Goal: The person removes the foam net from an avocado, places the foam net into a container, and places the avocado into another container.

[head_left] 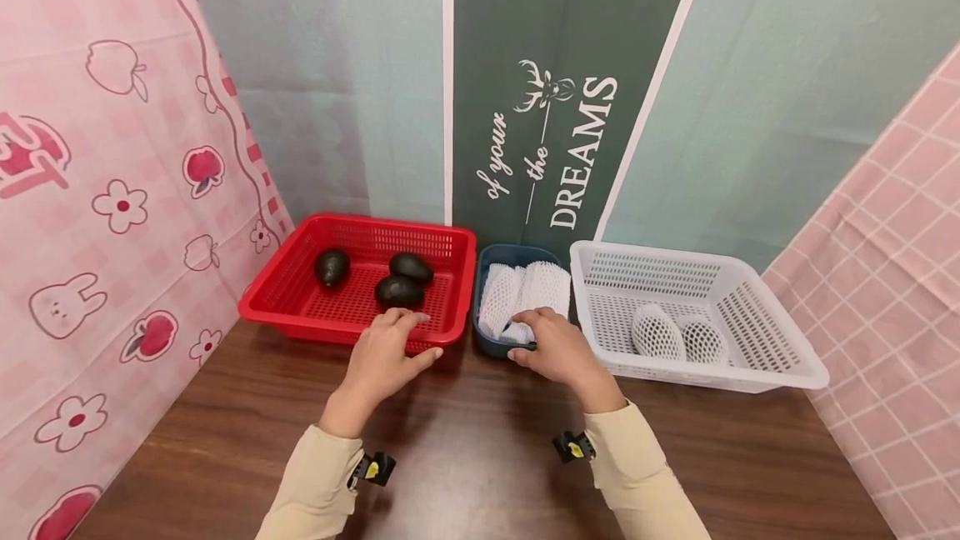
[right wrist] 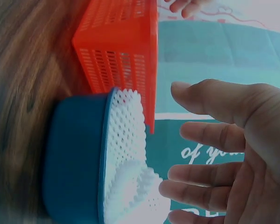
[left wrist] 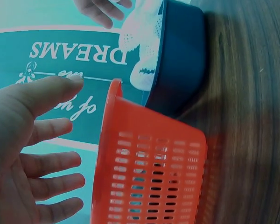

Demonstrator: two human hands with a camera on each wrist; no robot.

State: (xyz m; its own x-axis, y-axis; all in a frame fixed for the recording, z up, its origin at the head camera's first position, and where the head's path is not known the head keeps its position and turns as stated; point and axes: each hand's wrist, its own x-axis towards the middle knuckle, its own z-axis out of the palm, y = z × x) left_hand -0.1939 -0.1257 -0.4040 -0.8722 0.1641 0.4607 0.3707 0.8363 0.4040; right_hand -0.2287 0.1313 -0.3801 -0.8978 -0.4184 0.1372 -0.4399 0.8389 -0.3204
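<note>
My left hand (head_left: 384, 357) hovers at the near rim of the red basket (head_left: 352, 330), its fingers apart and holding nothing. Inside that basket lie three dark avocados, one avocado (head_left: 332, 267) to the left and a pair (head_left: 400, 291) toward the right. My right hand (head_left: 557, 347) is over the near right part of a blue bin (head_left: 491, 346), fingers spread, with nothing between thumb and fingers in the right wrist view. White foam net sleeves (head_left: 543, 286) fill the bin. Whether the right fingertips touch them cannot be told.
To the right stands a white basket (head_left: 772, 377) with two net-covered fruits (head_left: 657, 332) in it. All three containers line up on a brown wooden table (head_left: 480, 457) against a printed cloth backdrop (head_left: 360, 90). Pink patterned cloths hang at both sides.
</note>
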